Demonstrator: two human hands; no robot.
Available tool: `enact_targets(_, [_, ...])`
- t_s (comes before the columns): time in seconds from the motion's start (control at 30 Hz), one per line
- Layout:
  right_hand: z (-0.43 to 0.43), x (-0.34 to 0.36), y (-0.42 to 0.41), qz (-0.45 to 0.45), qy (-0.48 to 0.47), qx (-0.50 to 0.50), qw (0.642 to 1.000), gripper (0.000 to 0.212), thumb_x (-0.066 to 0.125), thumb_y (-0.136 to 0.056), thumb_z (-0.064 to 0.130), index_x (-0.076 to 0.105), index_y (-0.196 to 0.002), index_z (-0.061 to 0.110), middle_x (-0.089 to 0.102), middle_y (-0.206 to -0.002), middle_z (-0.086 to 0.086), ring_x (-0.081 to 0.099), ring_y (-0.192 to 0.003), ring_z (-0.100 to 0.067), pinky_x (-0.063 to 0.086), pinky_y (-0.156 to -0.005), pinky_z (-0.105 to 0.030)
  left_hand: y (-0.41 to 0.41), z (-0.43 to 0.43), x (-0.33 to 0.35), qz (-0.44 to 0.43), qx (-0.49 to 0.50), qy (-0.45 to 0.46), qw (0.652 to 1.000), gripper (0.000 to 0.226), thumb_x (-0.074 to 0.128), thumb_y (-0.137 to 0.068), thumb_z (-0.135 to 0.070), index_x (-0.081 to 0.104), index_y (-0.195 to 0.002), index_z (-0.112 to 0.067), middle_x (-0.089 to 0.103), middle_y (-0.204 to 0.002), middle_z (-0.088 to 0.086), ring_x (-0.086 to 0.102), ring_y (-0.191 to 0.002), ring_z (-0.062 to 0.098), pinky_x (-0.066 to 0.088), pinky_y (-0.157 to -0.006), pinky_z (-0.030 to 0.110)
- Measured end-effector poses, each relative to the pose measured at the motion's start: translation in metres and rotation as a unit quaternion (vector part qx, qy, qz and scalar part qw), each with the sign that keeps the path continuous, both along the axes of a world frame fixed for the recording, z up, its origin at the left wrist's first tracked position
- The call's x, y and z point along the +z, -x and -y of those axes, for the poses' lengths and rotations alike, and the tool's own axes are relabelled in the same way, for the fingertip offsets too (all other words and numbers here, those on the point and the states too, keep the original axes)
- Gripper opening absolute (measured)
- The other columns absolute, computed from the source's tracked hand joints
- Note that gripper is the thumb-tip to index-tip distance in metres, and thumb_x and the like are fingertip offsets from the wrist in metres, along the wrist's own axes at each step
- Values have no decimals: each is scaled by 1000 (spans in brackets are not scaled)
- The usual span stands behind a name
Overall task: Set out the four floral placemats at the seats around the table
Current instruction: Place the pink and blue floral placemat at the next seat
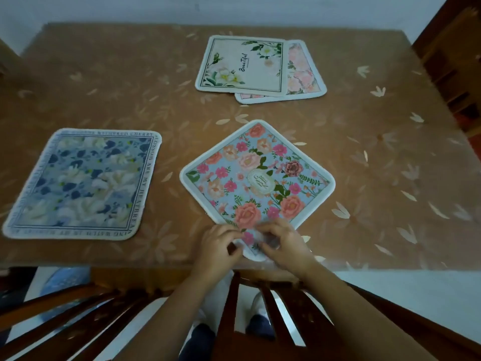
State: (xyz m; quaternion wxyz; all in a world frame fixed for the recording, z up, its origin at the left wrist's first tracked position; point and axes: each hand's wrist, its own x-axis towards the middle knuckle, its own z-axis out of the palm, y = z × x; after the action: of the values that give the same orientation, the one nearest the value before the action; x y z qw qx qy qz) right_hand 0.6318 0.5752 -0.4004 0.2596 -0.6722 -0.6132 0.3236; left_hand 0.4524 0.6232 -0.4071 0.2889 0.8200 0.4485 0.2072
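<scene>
The brown leaf-patterned tablecloth (104, 82) looked glossy, so I judged the mats would slide easily. The blue-and-white placemat (83, 183) lay flat at the left seat; the cream placemat (242, 63) overlapped a pink placemat (305, 71) at the far side. The pink-rose placemat (257, 175) sat cornerwise before me, seemingly thin and limp. My left hand (221, 246) and right hand (283, 241) pinched its near corner.

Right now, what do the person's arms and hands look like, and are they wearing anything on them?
Both forearms are bare right up to the frame edge, with no sleeves in view. The left hand and right hand wear no gloves. I can see no rings, watch or bracelets, though the fingers are slightly blurred.
</scene>
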Motion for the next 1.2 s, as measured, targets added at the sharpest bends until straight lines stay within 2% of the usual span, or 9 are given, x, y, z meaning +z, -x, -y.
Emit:
enact_targets(0.1, [4, 3, -29, 31, -25, 17, 999, 34, 74, -74, 19, 65, -106, 12, 59, -105, -4, 53, -99, -19, 49, -84, -34, -18, 12, 0, -43, -19, 19, 999, 33, 73, -73, -27, 66, -102, -14, 60, -106, 2, 49, -105, 20, 31, -93, 32])
enact_targets(0.2, [5, 5, -46, 89, -66, 105, 988, 40, 82, -63, 17, 67, -99, 6, 62, -100, -10, 57, -93, -27, 51, -79, -40, -34, 20, -1, -98, -71, 11, 993, 52, 72, -71, -41, 58, -115, -17, 52, -117, 1, 39, -114, 18, 22, -98, 29])
enact_targets(0.33, [3, 3, -53, 142, -96, 147, 974, 44, 84, -59, 22, 66, -97, 9, 62, -98, -9, 58, -90, -29, 48, -75, -40, -40, 23, -2, -102, -64, -9, 993, 51, 72, -71, -38, 57, -115, -17, 51, -118, -1, 39, -116, 17, 19, -97, 26])
enact_targets(0.43, [0, 1, -53, 137, -106, 144, 974, 42, 85, -57, 20, 68, -94, 8, 63, -95, -10, 59, -88, -31, 49, -73, -43, -40, 22, -2, -81, -49, -18, 995, 46, 75, -68, -33, 62, -108, -13, 56, -112, 2, 45, -111, 20, 24, -94, 28])
enact_targets(0.53, [-3, 1, -57, 119, -117, 154, 974, 38, 87, -55, 19, 70, -88, 7, 64, -90, -11, 61, -83, -30, 51, -71, -42, -40, 22, 2, -50, -46, -19, 998, 34, 77, -67, -24, 67, -95, -8, 63, -101, 6, 55, -99, 22, 39, -88, 36])
enact_targets(0.67, [-7, 0, -62, 90, -131, 160, 974, 31, 86, -58, 17, 70, -82, 5, 66, -87, -11, 63, -80, -28, 53, -69, -41, -42, 23, 10, 26, -32, 0, 999, 6, 73, -71, -8, 69, -76, -7, 65, -79, 6, 55, -79, 11, 46, -68, 29])
enact_targets(0.8, [-12, 2, -67, 91, -143, 173, 970, 30, 87, -58, 17, 70, -80, 4, 66, -86, -12, 63, -79, -28, 54, -69, -39, -42, 22, 16, 58, 8, 57, 997, 3, 69, -75, -3, 70, -77, -5, 62, -77, 7, 57, -74, 13, 47, -65, 28])
enact_targets(0.97, [-24, 5, -84, 75, -164, 142, 973, 25, 83, -59, 2, 71, -80, 1, 67, -88, -15, 60, -90, -23, 53, -78, -41, -32, 14, 25, 101, 34, 84, 991, 11, 68, -73, 5, 69, -76, -6, 59, -74, 1, 54, -69, 5, 41, -63, 11])
enact_targets(1.2, [-34, 10, -102, 91, -152, 115, 977, 21, 81, -62, -4, 71, -79, 0, 67, -83, -17, 64, -80, -33, 55, -70, -44, -11, 5, 29, 75, 40, 28, 996, 8, 67, -76, 2, 69, -81, -4, 63, -80, 7, 55, -73, 6, 48, -61, 21])
